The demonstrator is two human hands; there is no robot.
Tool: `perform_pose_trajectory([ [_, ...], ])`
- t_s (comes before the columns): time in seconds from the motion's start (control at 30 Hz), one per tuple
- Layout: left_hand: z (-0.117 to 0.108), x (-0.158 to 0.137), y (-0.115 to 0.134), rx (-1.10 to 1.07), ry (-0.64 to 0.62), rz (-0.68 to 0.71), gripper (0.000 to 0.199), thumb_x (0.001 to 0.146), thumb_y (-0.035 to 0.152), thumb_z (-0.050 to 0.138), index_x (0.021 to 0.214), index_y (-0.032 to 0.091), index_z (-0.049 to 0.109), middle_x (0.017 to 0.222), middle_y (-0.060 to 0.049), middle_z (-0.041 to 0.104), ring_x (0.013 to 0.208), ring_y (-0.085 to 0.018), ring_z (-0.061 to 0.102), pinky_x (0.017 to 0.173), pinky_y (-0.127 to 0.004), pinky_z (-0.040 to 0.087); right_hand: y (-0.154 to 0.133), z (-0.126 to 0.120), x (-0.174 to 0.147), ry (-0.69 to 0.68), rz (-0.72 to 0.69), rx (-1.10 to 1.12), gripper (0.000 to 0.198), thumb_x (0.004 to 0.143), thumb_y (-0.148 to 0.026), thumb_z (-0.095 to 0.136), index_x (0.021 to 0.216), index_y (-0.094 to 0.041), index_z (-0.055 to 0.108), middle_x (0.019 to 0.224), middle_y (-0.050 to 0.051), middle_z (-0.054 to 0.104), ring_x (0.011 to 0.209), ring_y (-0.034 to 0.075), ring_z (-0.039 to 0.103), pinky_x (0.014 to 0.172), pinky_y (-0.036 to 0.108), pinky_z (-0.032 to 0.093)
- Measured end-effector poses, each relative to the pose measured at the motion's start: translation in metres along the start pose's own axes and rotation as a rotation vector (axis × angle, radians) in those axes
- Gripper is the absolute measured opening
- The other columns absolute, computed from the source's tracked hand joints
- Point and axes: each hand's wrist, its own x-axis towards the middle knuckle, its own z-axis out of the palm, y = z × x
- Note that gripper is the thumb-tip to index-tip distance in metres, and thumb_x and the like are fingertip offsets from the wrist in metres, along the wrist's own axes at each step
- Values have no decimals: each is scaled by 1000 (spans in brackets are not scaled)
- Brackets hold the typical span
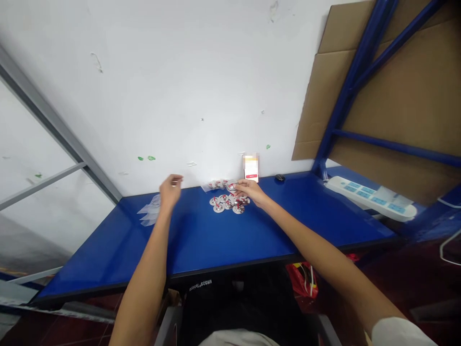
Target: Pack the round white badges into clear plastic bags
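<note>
My right hand (249, 189) is closed in a pinch on a silver disc (231, 186) with a red part, held at the back of the pile. Below it on the blue table, several silver domed discs (219, 207) with red pieces lie close together and partly overlap. My left hand (170, 192) is raised over the table with fingers curled and thumb near the fingertips. Whether a thin thing is between them I cannot make out. Nearest to it, several clear plastic bags (149, 211) lie fanned out at the table's left.
Bagged discs (216, 184) lie along the wall behind the pile. A phone-like card or screen (251, 168) leans on the wall, with a small black object (280, 178) to its right. A white power strip (372, 197) stands by the blue frame (338, 105) at right.
</note>
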Motion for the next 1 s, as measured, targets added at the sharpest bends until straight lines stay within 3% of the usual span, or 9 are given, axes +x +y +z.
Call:
perform_pose_trajectory([
  [0.07, 23, -14, 29, -186, -182, 195, 25, 99, 25, 56, 115, 18, 74, 110, -9, 79, 92, -22, 72, 84, -34, 56, 0, 0, 0, -3, -3, -21, 34, 78, -36, 97, 87, -15, 71, 77, 6, 78, 68, 18, 77, 63, 25, 67],
  [0.13, 42, -31, 53, -242, -311, 385, 25, 100, 32, 62, 117, 22, 77, 112, -7, 79, 93, -21, 71, 82, -33, 55, 0, 0, -1, -19, 1, -43, 37, 76, -39, 98, 86, -15, 71, 77, 6, 78, 66, 17, 76, 61, 24, 66],
  [0.23, 61, -52, 72, -284, -406, 546, 29, 102, 37, 66, 127, 25, 76, 119, -7, 77, 94, -21, 70, 77, -31, 54, -3, 2, -4, -75, -11, -80, 41, 74, -43, 99, 86, -15, 71, 76, 5, 77, 67, 17, 76, 63, 25, 66],
  [0.33, 72, -64, 75, -273, -432, 633, 30, 104, 41, 66, 128, 25, 75, 121, -9, 74, 89, -20, 69, 74, -32, 55, -6, 4, -8, -129, -21, -126, 45, 71, -45, 99, 87, -15, 70, 71, 4, 76, 66, 17, 76, 63, 25, 65],
  [0.6, 83, -72, 69, -294, -278, 614, 24, 106, 40, 64, 119, 25, 78, 110, -8, 77, 89, -20, 72, 75, -33, 58, -7, 5, -11, -213, -7, -125, 43, 77, -48, 95, 90, -17, 68, 73, 5, 77, 67, 19, 77, 63, 26, 64],
  [0.73, 84, -73, 69, -325, -185, 549, 20, 104, 39, 66, 111, 26, 80, 107, -7, 80, 89, -21, 74, 79, -34, 61, -10, 6, -14, -274, 5, 20, 34, 87, -45, 84, 93, -16, 70, 81, 9, 79, 79, 23, 80, 78, 34, 68],
  [0.87, 86, -76, 70, -368, -177, 479, 19, 103, 40, 68, 107, 25, 81, 105, -6, 79, 84, -20, 75, 73, -32, 61, -6, 9, -16, -321, 17, 73, 27, 80, -30, 89, 95, -16, 71, 93, 8, 80, 93, 24, 81, 94, 39, 68],
  [1.0, 89, -78, 72, -401, -176, 416, 21, 101, 42, 69, 107, 24, 80, 102, -6, 79, 85, -20, 75, 66, -29, 61, 3, 14, -12, -236, 21, 58, 33, 77, -27, 94, 98, -16, 71, 95, 6, 80, 91, 22, 82, 91, 35, 69],
])
